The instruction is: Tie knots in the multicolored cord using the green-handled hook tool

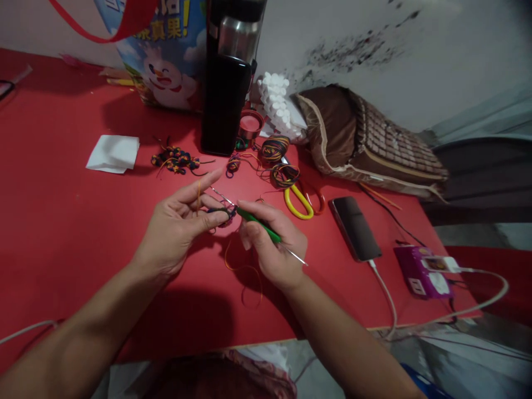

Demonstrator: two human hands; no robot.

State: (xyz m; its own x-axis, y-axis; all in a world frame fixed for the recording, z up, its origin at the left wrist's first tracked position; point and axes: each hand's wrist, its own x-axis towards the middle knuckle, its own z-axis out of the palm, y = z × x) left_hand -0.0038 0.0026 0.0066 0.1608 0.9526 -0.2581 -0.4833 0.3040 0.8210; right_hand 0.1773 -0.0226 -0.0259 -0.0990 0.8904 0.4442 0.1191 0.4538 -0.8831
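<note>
My left hand pinches a small dark knotted cord piece between thumb and fingers, with an orange cord looped over the index finger. My right hand grips a green-handled crochet hook, its metal tip pointing up-left into the knot. An orange cord trails from the work down onto the red table between my wrists.
Beyond my hands lie coils of multicoloured cord, a finished knotted piece, yellow-handled scissors, a white tissue and a black flask. A phone on a cable, a purple box and a brown cushion sit at right.
</note>
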